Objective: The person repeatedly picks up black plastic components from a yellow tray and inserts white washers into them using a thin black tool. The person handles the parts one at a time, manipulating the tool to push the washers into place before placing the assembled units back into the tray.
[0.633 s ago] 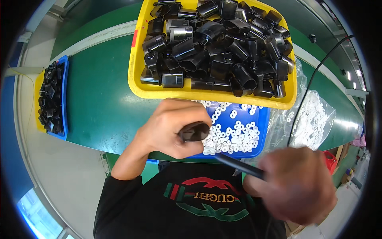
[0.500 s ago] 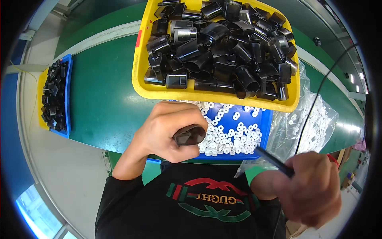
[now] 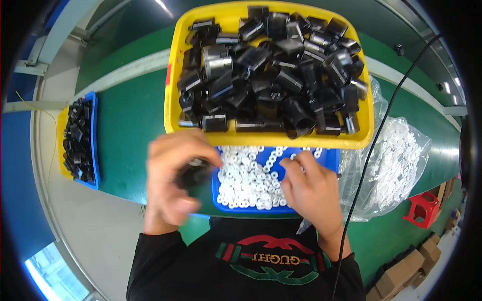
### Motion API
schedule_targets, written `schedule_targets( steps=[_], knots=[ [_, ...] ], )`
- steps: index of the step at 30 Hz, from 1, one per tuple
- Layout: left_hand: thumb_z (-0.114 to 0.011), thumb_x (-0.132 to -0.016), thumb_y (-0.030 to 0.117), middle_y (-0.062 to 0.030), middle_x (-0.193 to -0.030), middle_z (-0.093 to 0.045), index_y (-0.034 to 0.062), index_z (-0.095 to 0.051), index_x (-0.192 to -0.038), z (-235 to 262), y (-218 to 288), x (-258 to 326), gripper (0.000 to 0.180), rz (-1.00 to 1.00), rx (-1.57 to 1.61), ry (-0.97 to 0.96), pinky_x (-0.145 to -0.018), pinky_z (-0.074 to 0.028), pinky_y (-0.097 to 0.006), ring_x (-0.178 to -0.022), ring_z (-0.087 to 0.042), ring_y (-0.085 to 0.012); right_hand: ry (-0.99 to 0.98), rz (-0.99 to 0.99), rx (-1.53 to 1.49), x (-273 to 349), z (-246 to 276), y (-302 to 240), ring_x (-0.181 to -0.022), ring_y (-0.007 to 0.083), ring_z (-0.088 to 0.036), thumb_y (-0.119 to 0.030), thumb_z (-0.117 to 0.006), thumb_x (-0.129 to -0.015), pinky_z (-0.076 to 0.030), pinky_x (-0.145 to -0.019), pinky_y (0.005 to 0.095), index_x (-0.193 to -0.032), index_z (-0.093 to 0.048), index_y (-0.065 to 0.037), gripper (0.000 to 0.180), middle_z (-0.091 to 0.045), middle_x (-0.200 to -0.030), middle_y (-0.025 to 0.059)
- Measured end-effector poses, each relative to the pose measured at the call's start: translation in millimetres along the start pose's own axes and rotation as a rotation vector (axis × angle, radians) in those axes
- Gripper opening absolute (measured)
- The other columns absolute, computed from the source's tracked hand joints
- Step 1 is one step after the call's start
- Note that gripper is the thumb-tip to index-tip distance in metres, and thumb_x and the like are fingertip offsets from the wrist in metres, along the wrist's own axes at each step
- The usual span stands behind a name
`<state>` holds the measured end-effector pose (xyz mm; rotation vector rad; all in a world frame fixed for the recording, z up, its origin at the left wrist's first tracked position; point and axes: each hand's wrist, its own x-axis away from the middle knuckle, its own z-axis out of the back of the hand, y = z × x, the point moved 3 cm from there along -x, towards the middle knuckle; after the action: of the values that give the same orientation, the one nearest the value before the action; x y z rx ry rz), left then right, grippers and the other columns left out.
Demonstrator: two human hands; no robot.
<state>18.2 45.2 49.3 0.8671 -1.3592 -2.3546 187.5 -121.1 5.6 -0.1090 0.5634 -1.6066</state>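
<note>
My left hand, smeared by motion, is curled round a black hollow plastic part left of the blue tray. Over that tray, my right hand points its bent fingers down at the small white ring washers. A dark tip sticks out beside its outer edge, seemingly the dark pen-like tool tucked in the palm; the rest of it is hidden. Whether a washer is between the fingertips, I cannot tell. Just beyond both hands, a yellow tray is heaped with black hollow plastic parts.
At the far left stands a blue tray of black parts, with a yellow one under it. A clear bag of white washers lies to the right. A black cable hangs across the right side. A red stool stands on the floor.
My right hand has swung from the lower right to the washers in the blue tray. My left hand has shifted left with the black plastic part, its grip looser.
</note>
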Motion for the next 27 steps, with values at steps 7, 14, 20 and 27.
schedule_targets(
  steps=[7,14,20,27],
  knots=[
    [-0.041,-0.101,0.030,-0.0063,-0.091,-0.061,0.0005,-0.061,-0.115,109.1,-52.5,-88.3,0.038,0.092,-0.350,0.335,-0.072,-0.042,-0.027,-0.081,-0.053,-0.0132,0.116,0.067,0.126,7.8,-30.8,9.5,-0.059,0.0159,-0.060,-0.008,-0.068,-0.069,-0.048,-0.048,0.0285,-0.100,-0.069,-0.004,0.031,-0.054,-0.083,0.0048],
    [-0.064,-0.092,0.035,-0.0195,-0.111,-0.067,-0.0007,-0.060,-0.123,162.8,-209.8,-171.2,0.048,0.291,-0.602,0.176,-0.091,-0.048,-0.035,-0.103,-0.065,-0.0283,0.133,-0.009,0.107,3.2,-27.8,8.9,-0.063,0.0171,-0.064,-0.012,-0.073,-0.076,-0.051,-0.051,0.0285,-0.101,-0.069,-0.007,0.026,-0.056,-0.083,0.0033],
    [-0.069,-0.086,0.035,-0.0201,-0.124,-0.064,0.0023,-0.060,-0.127,139.7,-233.8,-197.1,0.053,0.362,-0.793,-0.035,-0.099,-0.047,-0.038,-0.116,-0.061,-0.0315,0.146,0.018,0.093,6.2,-31.4,12.0,-0.061,0.0149,-0.062,-0.014,-0.074,-0.076,-0.049,-0.048,0.0279,-0.099,-0.069,-0.010,0.024,-0.054,-0.082,0.0019],
    [-0.068,-0.082,0.034,-0.0225,-0.124,-0.062,0.0114,-0.064,-0.126,124.8,-243.9,-200.8,0.049,0.286,-0.861,-0.051,-0.101,-0.046,-0.044,-0.119,-0.055,-0.0396,0.138,0.013,0.088,6.7,-30.7,12.3,-0.061,0.0156,-0.063,-0.013,-0.073,-0.075,-0.050,-0.048,0.0286,-0.098,-0.068,-0.010,0.024,-0.055,-0.083,0.0022]
  ],
)
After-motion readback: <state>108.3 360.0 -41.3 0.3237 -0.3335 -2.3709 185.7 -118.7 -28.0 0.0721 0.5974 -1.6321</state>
